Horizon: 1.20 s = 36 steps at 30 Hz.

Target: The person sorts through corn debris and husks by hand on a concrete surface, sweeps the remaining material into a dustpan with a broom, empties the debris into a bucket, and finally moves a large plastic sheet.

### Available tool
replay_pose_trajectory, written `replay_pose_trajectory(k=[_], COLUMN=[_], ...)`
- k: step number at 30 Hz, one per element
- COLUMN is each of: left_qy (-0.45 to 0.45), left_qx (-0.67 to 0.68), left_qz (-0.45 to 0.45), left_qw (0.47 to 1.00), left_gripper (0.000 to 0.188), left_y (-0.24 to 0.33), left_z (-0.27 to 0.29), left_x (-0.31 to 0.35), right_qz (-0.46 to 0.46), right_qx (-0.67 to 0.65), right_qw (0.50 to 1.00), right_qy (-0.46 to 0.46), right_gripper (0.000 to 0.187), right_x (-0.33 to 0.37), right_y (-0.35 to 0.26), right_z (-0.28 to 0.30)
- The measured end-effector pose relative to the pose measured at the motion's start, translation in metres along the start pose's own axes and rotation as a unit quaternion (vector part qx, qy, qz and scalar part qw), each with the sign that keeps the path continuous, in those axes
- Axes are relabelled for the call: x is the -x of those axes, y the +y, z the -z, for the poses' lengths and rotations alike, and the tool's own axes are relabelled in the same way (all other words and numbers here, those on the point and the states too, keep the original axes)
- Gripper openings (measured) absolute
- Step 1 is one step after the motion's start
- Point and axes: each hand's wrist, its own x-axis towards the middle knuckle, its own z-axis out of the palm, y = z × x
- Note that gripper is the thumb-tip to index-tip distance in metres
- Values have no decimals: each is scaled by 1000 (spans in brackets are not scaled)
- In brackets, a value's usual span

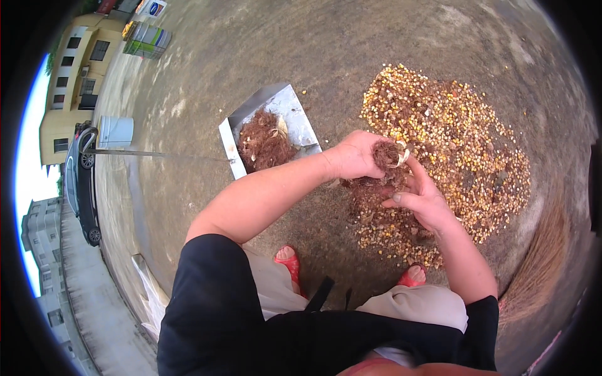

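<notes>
In my left hand [357, 155] is a clump of reddish-brown corn silk [384, 156], with the fingers closed around it. A pale strip of husk [402, 155] sticks out at the clump's right side. Close by on the right, my right hand [427, 199] has its thumb and fingers apart, the upper fingertips near that strip. Below both hands spreads a pile of yellow and whitish corn kernels [464, 144] mixed with brown silk. To the left, a metal dustpan [298, 113] holds more corn silk [266, 143] and a piece of pale husk.
A long handle [157, 153] runs left from the dustpan. On the right lies a straw broom head [539, 257]. A light blue bucket [116, 131], a green and grey container [147, 41] and a parked car [84, 182] stand farther left. My feet in red sandals [290, 266] flank the pile's near side.
</notes>
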Motion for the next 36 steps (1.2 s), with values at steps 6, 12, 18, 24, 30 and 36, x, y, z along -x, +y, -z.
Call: replay_pose_trajectory(k=[6, 12, 18, 24, 30, 36], left_qy=[78, -77, -167, 6, -10, -23], left_qx=[-401, -510, -525, -670, -404, -419], left_qz=[108, 353, 421, 163, -136, -115], left_qw=[906, 781, 720, 724, 905, 900], left_gripper=[42, 111, 113, 46, 34, 30], left_y=[-70, -171, -158, -124, -63, -83], left_z=[108, 90, 86, 58, -56, -109], left_x=[84, 126, 106, 58, 23, -26], right_qz=[-67, -31, -2, -66, 120, 82], right_qx=[-9, 336, 543, 793, 593, 325], right_qw=[996, 936, 746, 595, 739, 849], right_qy=[-57, 96, 385, 113, 297, 408], right_gripper=[61, 30, 33, 64, 36, 33], right_x=[-29, 21, 106, 116, 116, 117], right_y=[60, 69, 48, 99, 77, 15], right_z=[-22, 20, 81, 56, 97, 109])
